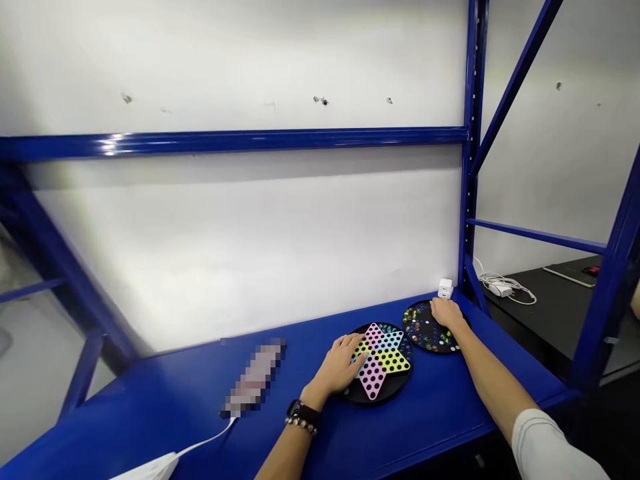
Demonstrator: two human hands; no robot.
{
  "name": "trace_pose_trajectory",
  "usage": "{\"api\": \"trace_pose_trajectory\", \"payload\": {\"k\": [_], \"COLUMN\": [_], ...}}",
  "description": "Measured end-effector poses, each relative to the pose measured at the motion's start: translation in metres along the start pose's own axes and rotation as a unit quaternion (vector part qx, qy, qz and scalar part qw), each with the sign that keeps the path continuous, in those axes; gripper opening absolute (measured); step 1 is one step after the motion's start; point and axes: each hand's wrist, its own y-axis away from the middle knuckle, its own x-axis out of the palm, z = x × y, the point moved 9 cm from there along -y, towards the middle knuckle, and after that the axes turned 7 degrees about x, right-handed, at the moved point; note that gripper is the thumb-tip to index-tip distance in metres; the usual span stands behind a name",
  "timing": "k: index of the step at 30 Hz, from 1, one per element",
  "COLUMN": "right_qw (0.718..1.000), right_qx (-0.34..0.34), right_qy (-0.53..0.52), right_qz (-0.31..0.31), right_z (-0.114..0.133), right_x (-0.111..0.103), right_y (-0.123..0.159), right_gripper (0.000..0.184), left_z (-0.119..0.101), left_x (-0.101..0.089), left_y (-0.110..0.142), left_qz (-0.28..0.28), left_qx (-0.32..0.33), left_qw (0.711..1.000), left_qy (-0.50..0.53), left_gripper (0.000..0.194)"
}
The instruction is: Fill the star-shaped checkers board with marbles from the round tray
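A star-shaped Chinese checkers board [373, 361] in pink, yellow and blue, dotted with black holes, lies in a round black tray [387, 392]. My left hand [340, 363] rests on the left side of this board, fingers stretched and thumb apart. To the right, a second round black tray [425, 333] has many small coloured marbles [414, 325] scattered across it. My right hand [447, 313] is over the far right part of that tray, its fingers curled down together. Whatever those fingertips hold, if anything, is hidden.
A blurred-out flat object [255, 377] lies on the blue shelf [200, 373] with a white cable leading to a white box [150, 468]. White chargers [445, 288] stand behind the right tray. Blue rack posts [467, 200] frame the right side, beside a black table [545, 293].
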Motion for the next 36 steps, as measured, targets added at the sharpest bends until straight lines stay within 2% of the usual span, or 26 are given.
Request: {"api": "trace_pose_trajectory", "payload": {"k": [5,8,10,12,14,17,19,20,21,22,23,25,28,31,33,36], "right_qw": [1.000,1.000,0.997,0.980,0.951,0.869,0.797,0.771,0.763,0.764,0.778,0.828,0.901,0.966,0.980,0.982], "right_qx": [0.013,0.021,0.037,0.061,0.080,0.104,0.111,0.107,0.097,0.081,0.061,0.019,-0.047,-0.125,-0.154,-0.168], "right_qy": [0.005,-0.010,-0.071,-0.188,-0.297,-0.483,-0.594,-0.628,-0.637,-0.635,-0.616,-0.545,-0.417,-0.213,-0.111,-0.050], "right_qz": [-0.012,-0.008,-0.006,-0.019,-0.036,-0.030,0.002,0.028,0.055,0.083,0.106,0.127,0.113,0.077,0.063,0.070], "right_z": [-0.001,-0.002,-0.005,-0.011,-0.015,-0.019,-0.018,-0.014,-0.009,-0.003,0.005,0.020,0.050,0.084,0.098,0.102], "right_x": [-0.005,-0.006,-0.008,-0.014,-0.023,-0.031,-0.031,-0.030,-0.030,-0.029,-0.028,-0.026,-0.023,-0.022,-0.023,-0.026], "right_y": [0.003,0.004,0.003,0.002,0.001,-0.002,-0.001,-0.001,0.001,0.003,0.007,0.015,0.032,0.053,0.064,0.072], "right_gripper": [0.048,0.045,0.041,0.042,0.049,0.055,0.051,0.048,0.045,0.041,0.039,0.037,0.034,0.028,0.026,0.026], "left_z": [0.002,0.001,0.001,0.001,0.000,-0.001,-0.001,-0.001,-0.001,-0.001,-0.001,-0.001,-0.001,0.001,0.001,0.001], "left_x": [0.001,0.001,0.001,0.001,0.000,-0.001,-0.001,-0.001,0.000,0.000,0.000,0.000,-0.001,0.001,0.002,0.002], "left_y": [0.000,-0.001,0.000,0.000,0.000,0.000,0.000,0.000,-0.001,-0.001,-0.001,0.000,0.000,-0.001,-0.001,-0.002], "left_qz": [-0.008,-0.008,-0.003,0.002,0.000,-0.011,-0.016,-0.016,-0.014,-0.013,-0.011,-0.012,-0.012,-0.004,-0.002,-0.002], "left_qx": [0.006,0.011,0.006,0.003,0.005,0.014,0.017,0.018,0.019,0.018,0.017,0.015,0.014,0.008,0.012,0.019], "left_qw": [1.000,1.000,1.000,1.000,1.000,1.000,1.000,1.000,1.000,1.000,1.000,1.000,1.000,1.000,1.000,1.000], "left_qy": [-0.002,-0.003,-0.003,-0.003,-0.004,-0.007,-0.009,-0.009,-0.009,-0.007,-0.005,-0.003,-0.005,-0.009,-0.011,-0.013], "left_gripper": [0.055,0.054,0.055,0.055,0.055,0.055,0.055,0.055,0.055,0.055,0.055,0.055,0.054,0.052,0.051,0.050]}}
